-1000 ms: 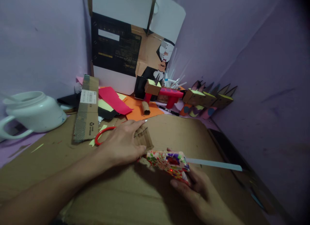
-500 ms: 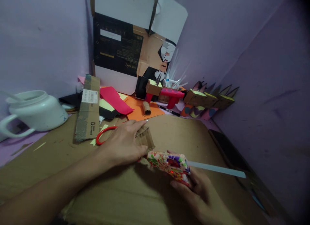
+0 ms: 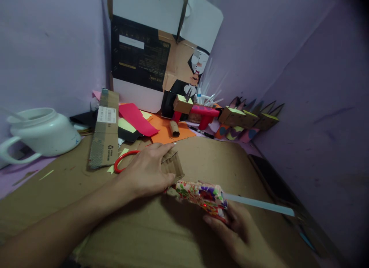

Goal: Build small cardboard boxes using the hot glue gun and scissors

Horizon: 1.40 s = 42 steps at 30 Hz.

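My right hand (image 3: 240, 229) is wrapped round the handle of a hot glue gun (image 3: 198, 193) with a floral pattern and a small red light. A long translucent glue stick (image 3: 259, 204) sticks out of its back end, to the right. Between the thumb and fingers of my left hand (image 3: 151, 168) is a small piece of cardboard (image 3: 173, 165), partly hidden by the hand. The gun's tip is close to the lower edge of this piece; whether they touch I cannot tell. Beside my left hand shows the red handle of scissors (image 3: 122, 160), their blades hidden.
A cardboard sheet (image 3: 219, 156) covers the work surface. A white mug-like pot (image 3: 46, 133) stands at left, near a cardboard strip (image 3: 104, 133). Coloured paper (image 3: 138, 118) and small cardboard figures (image 3: 245, 118) line the back. A dark phone-like slab (image 3: 263, 175) lies at right.
The glue gun's back end and glue stick have shifted very slightly to the right and down. My left hand and the cardboard piece stay in place.
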### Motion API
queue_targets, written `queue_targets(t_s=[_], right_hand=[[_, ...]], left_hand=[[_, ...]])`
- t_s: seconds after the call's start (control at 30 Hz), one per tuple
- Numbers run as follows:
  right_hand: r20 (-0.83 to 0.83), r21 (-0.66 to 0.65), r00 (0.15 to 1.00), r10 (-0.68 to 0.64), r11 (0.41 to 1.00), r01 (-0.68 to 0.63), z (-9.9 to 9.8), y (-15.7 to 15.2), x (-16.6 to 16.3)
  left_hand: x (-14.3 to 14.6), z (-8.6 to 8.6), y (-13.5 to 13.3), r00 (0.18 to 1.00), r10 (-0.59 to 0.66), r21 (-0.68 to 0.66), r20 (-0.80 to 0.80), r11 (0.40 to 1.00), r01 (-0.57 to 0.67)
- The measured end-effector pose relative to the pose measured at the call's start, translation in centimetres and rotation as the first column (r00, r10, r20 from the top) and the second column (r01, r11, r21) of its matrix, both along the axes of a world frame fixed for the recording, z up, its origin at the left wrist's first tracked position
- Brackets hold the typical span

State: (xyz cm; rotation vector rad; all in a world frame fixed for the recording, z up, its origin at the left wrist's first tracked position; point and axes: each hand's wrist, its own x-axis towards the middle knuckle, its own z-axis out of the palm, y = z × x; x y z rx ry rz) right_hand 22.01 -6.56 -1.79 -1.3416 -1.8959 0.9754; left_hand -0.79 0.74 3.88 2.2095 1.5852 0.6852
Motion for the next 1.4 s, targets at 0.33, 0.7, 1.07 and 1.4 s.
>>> queue_targets(t_s=[0.33, 0.7, 1.07, 1.4], right_hand=[[0.000, -0.025, 1.000, -0.009, 1.000, 0.009, 0.01, 0.09, -0.11], [-0.075, -0.021, 0.996, -0.048, 0.999, 0.047, 0.06, 0.33, -0.27], [-0.069, -0.004, 0.992, -0.108, 0.994, 0.108, -0.17, 0.45, -0.21], [-0.054, 0.011, 0.973, -0.225, 0.974, 0.226, -0.38, 0.44, -0.28]], left_hand=[[0.06, -0.01, 0.06, 1.000, 0.010, 0.013, -0.003, 1.000, -0.010], [-0.20, 0.01, -0.07, 0.999, 0.026, -0.006, -0.033, 1.000, -0.026], [-0.43, -0.21, 0.08, 0.999, 0.032, -0.007, -0.034, 0.999, -0.032], [-0.76, -0.56, 0.23, 1.000, 0.004, 0.027, -0.012, 1.000, -0.004]])
